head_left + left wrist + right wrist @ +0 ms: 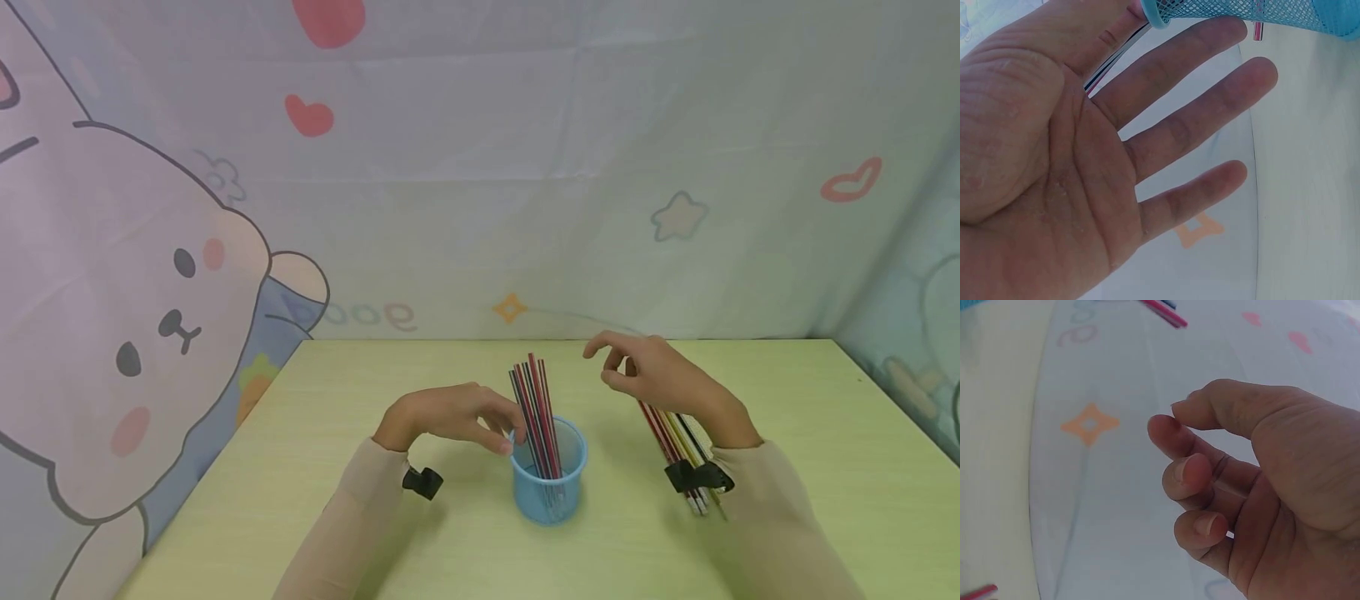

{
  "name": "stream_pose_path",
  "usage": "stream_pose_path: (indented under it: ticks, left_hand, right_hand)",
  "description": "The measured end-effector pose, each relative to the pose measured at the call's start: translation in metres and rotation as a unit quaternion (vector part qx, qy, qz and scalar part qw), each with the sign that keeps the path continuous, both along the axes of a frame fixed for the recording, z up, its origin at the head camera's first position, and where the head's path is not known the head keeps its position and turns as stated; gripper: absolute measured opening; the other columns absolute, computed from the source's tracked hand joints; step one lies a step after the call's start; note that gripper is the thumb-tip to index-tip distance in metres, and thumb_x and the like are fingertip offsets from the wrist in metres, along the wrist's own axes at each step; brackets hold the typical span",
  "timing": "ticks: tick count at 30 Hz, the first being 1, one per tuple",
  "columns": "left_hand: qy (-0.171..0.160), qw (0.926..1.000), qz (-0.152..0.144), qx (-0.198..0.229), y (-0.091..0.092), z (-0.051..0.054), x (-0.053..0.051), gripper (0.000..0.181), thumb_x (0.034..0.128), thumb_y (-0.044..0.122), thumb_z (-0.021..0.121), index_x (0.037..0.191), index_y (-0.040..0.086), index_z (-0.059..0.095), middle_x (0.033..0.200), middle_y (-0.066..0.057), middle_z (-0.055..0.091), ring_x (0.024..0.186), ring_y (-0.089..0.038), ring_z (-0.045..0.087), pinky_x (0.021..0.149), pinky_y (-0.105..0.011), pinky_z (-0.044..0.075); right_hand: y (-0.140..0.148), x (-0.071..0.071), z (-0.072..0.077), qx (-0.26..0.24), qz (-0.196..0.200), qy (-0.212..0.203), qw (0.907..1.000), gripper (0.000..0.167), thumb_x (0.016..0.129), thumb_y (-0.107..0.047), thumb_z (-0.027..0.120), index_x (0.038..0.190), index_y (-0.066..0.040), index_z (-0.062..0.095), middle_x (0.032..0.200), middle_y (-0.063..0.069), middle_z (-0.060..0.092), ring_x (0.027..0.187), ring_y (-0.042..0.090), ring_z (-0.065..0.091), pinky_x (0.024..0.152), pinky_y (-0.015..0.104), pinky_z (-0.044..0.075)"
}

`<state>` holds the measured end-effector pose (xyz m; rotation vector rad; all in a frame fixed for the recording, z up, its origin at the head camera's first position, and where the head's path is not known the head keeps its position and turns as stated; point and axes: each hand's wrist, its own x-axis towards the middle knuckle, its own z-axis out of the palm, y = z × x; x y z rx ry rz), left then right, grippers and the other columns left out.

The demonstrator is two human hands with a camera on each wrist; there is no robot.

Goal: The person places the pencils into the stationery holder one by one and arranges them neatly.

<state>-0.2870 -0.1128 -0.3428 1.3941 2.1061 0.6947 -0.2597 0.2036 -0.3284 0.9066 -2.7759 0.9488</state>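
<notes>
A light blue mesh cup point(546, 503) point(1222, 7) holds several thin red and dark sticks point(542, 425) point(1165, 312), leaning left. My left hand point(457, 414) point(1104, 144) is at the cup's left rim, thumb and index finger pinching it; the rest of its fingers extend below the cup in the left wrist view. Right of the cup and higher, my right hand point(663, 375) point(1254, 481) hangs in the air with loosely bent fingers, thumb near the index fingertip, nothing between them.
Under my right wrist, a bunch of red, yellow, dark and white sticks point(662, 433) lies on the pale yellow-green table point(465, 558), partly hidden by the wrist and its black strap. Behind the table hangs a printed cloth point(480, 208) with a cartoon animal at left.
</notes>
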Motion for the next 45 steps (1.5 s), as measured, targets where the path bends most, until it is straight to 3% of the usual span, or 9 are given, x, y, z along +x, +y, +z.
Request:
stream_pose_path:
  ticks: [8, 16, 24, 35, 41, 45]
  left_hand:
    - [0.002, 1.0, 0.0, 0.001, -0.001, 0.001, 0.0, 0.022, 0.0969, 0.022, 0.068, 0.112, 0.006, 0.066, 0.116, -0.009, 0.068, 0.106, -0.007, 0.065, 0.095, -0.027, 0.051]
    - [0.005, 1.0, 0.0, -0.002, 0.001, 0.002, 0.002, 0.018, 0.097, 0.022, 0.068, 0.111, 0.011, 0.067, 0.116, -0.009, 0.068, 0.105, -0.005, 0.064, 0.095, -0.026, 0.051]
    - [0.002, 1.0, 0.004, -0.002, 0.003, 0.003, 0.002, 0.013, 0.0961, 0.023, 0.069, 0.108, 0.018, 0.067, 0.111, 0.009, 0.067, 0.105, -0.004, 0.065, 0.095, -0.028, 0.051]
    - [0.005, 1.0, 0.006, -0.006, 0.002, 0.002, 0.002, 0.016, 0.0968, 0.022, 0.068, 0.11, 0.014, 0.067, 0.116, -0.004, 0.068, 0.106, -0.005, 0.064, 0.095, -0.026, 0.05]
    - [0.004, 1.0, 0.0, -0.001, 0.001, 0.003, 0.003, 0.021, 0.0972, 0.022, 0.068, 0.112, 0.008, 0.067, 0.118, -0.01, 0.068, 0.106, -0.005, 0.064, 0.095, -0.029, 0.051]
    - [0.006, 1.0, 0.001, 0.0, 0.001, 0.002, 0.002, 0.018, 0.097, 0.022, 0.068, 0.111, 0.011, 0.067, 0.117, -0.008, 0.068, 0.105, -0.005, 0.065, 0.095, -0.029, 0.051]
  right_hand:
    - [0.022, -0.011, -0.009, 0.01, -0.022, -0.031, 0.9992, 0.025, 0.096, 0.0, 0.055, 0.117, -0.013, 0.062, 0.098, 0.009, 0.064, 0.061, 0.016, 0.053, 0.058, 0.031, 0.046]
    - [0.039, -0.02, -0.024, 0.036, -0.042, -0.046, 0.9974, 0.024, 0.094, 0.001, 0.053, 0.112, -0.01, 0.065, 0.103, 0.014, 0.065, 0.067, 0.018, 0.052, 0.062, 0.033, 0.045]
    - [0.049, -0.021, -0.03, 0.068, -0.051, -0.051, 0.995, 0.021, 0.092, 0.003, 0.054, 0.105, -0.009, 0.066, 0.1, 0.015, 0.067, 0.067, 0.017, 0.05, 0.061, 0.032, 0.041]
    - [0.052, -0.027, -0.042, 0.087, -0.03, -0.11, 0.9896, 0.015, 0.094, 0.001, 0.057, 0.104, -0.008, 0.064, 0.102, 0.017, 0.067, 0.078, 0.021, 0.058, 0.067, 0.035, 0.046]
    - [0.051, -0.028, -0.051, 0.091, -0.02, -0.151, 0.9842, 0.017, 0.092, 0.004, 0.056, 0.104, -0.006, 0.064, 0.095, 0.014, 0.065, 0.068, 0.017, 0.049, 0.061, 0.032, 0.042]
    - [0.051, -0.028, -0.054, 0.097, -0.017, -0.167, 0.981, 0.017, 0.093, 0.005, 0.055, 0.105, -0.005, 0.063, 0.089, 0.01, 0.064, 0.064, 0.016, 0.046, 0.059, 0.031, 0.041]
